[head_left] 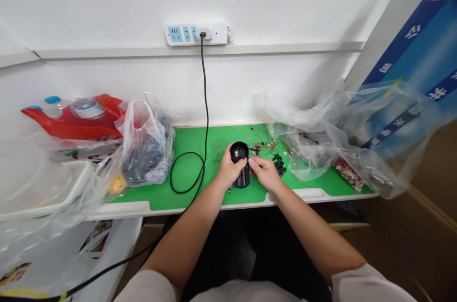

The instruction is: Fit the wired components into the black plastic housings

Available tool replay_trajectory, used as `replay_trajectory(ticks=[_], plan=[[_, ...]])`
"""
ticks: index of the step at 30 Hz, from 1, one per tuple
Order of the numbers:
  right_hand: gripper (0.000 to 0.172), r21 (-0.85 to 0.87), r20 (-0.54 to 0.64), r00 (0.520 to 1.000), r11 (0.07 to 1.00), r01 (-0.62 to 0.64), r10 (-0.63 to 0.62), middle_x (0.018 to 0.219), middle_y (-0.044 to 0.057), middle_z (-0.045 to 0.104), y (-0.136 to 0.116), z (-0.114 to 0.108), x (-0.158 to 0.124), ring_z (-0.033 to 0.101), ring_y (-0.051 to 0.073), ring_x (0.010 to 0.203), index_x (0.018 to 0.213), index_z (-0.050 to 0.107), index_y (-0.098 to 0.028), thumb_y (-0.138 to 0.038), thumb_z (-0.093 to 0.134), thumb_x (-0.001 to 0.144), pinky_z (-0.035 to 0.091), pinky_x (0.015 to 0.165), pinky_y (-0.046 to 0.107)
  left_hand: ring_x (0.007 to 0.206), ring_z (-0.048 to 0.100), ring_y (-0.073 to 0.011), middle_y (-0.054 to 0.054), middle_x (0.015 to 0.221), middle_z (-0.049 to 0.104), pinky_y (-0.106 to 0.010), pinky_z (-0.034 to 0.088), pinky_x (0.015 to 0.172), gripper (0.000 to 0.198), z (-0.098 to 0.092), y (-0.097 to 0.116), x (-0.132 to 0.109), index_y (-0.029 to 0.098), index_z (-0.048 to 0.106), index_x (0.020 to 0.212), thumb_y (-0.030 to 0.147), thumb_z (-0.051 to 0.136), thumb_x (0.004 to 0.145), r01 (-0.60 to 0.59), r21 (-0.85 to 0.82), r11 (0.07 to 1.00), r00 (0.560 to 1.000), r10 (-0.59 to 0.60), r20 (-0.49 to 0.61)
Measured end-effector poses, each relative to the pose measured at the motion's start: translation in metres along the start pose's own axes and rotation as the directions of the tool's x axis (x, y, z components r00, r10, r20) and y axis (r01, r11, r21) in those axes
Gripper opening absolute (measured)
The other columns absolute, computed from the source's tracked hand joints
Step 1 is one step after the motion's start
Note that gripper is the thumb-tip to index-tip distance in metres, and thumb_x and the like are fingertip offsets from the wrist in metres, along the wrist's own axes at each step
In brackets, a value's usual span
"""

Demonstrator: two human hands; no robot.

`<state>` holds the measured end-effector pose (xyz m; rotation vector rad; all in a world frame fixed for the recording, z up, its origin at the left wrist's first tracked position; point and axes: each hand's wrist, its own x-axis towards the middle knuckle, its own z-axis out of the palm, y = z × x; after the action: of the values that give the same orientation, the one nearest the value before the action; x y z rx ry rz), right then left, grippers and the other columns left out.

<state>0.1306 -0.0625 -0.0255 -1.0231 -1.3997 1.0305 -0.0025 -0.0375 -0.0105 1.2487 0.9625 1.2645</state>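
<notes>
A black, round-topped plastic casing (243, 179) is held over the front part of the green tabletop (193, 141). The left hand (227, 170) clamps it from 9 o'clock, thumb across its front. The right hand (266, 173) reaches in from 3 o'clock, thumb and index fingertips together at the casing's edge; what they pinch is too small to tell. Relative to the casing, red and black wire scraps (270, 146) lie at 2 o'clock, small black parts (279, 165) at 3, a looped black cable (172, 176) at 9, and a power strip (221, 35) at 11.
</notes>
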Motion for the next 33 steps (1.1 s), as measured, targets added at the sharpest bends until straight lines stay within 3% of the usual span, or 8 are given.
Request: replay_trajectory(ticks=[2,9,16,26,30,33], plan=[[0.039,-0.122,0.011,0.996,0.989,0.087,-0.087,0.06,0.0,0.047,0.0,0.001,0.0,0.046,0.011,0.058,0.054,0.055,-0.016,-0.039,0.048,0.086,0.039,0.055,0.025,0.075,0.057,-0.0127,-0.002,0.093,0.057,-0.03,0.049,0.075,0.054,-0.001,-0.003,0.001,0.019,0.047,0.116,0.016,0.064,0.064,-0.049,0.053,0.997,0.999,0.05,-0.013],[0.025,-0.243,0.074,0.982,0.952,0.188,-0.175,0.083,0.004,0.057,0.0,0.005,-0.002,0.054,0.016,0.08,0.085,0.063,-0.018,-0.026,0.04,0.088,0.043,0.074,0.029,0.093,0.056,-0.0168,-0.005,0.103,0.057,-0.034,0.044,0.089,0.053,-0.003,-0.006,0.003,0.018,0.045,0.116,0.015,0.061,0.065,-0.165,0.148,0.975,0.986,0.167,-0.004],[0.022,-0.375,0.038,0.962,0.889,0.264,-0.27,0.065,0.0,0.05,0.006,0.009,-0.009,0.048,0.014,0.061,0.074,0.056,-0.018,-0.019,0.038,0.086,0.039,0.06,0.027,0.09,0.056,-0.0165,-0.004,0.102,0.056,-0.034,0.045,0.087,0.053,-0.001,-0.005,-0.001,0.017,0.046,0.113,0.012,0.06,0.062,-0.206,0.224,0.953,0.978,0.209,0.009],[0.022,-0.513,0.074,0.956,0.811,0.28,-0.283,0.066,0.003,0.054,0.006,0.012,-0.013,0.051,0.016,0.062,0.079,0.056,-0.018,-0.018,0.035,0.087,0.041,0.064,0.029,0.083,0.055,-0.0151,-0.002,0.094,0.056,-0.03,0.045,0.081,0.049,0.003,-0.007,-0.004,0.017,0.048,0.109,0.013,0.06,0.061,-0.202,0.293,0.934,0.976,0.218,-0.023],[0.025,-0.444,0.033,0.97,0.866,0.23,-0.241,0.067,0.003,0.055,0.007,0.012,-0.008,0.051,0.016,0.063,0.08,0.061,-0.018,-0.02,0.037,0.087,0.042,0.062,0.029,0.081,0.054,-0.0139,-0.001,0.089,0.056,-0.028,0.045,0.079,0.046,0.003,-0.004,0.001,0.017,0.05,0.105,0.014,0.061,0.061,-0.117,0.216,0.969,0.991,0.129,-0.041],[0.024,-0.328,-0.053,0.981,0.931,0.158,-0.185,0.075,0.004,0.06,0.009,0.008,0.001,0.055,0.017,0.071,0.091,0.066,-0.018,-0.027,0.044,0.085,0.045,0.068,0.031,0.071,0.055,-0.012,0.001,0.08,0.056,-0.026,0.047,0.069,0.039,0.002,0.001,0.004,0.018,0.051,0.101,0.018,0.061,0.063,0.078,0.075,0.994,0.997,-0.076,-0.03]])
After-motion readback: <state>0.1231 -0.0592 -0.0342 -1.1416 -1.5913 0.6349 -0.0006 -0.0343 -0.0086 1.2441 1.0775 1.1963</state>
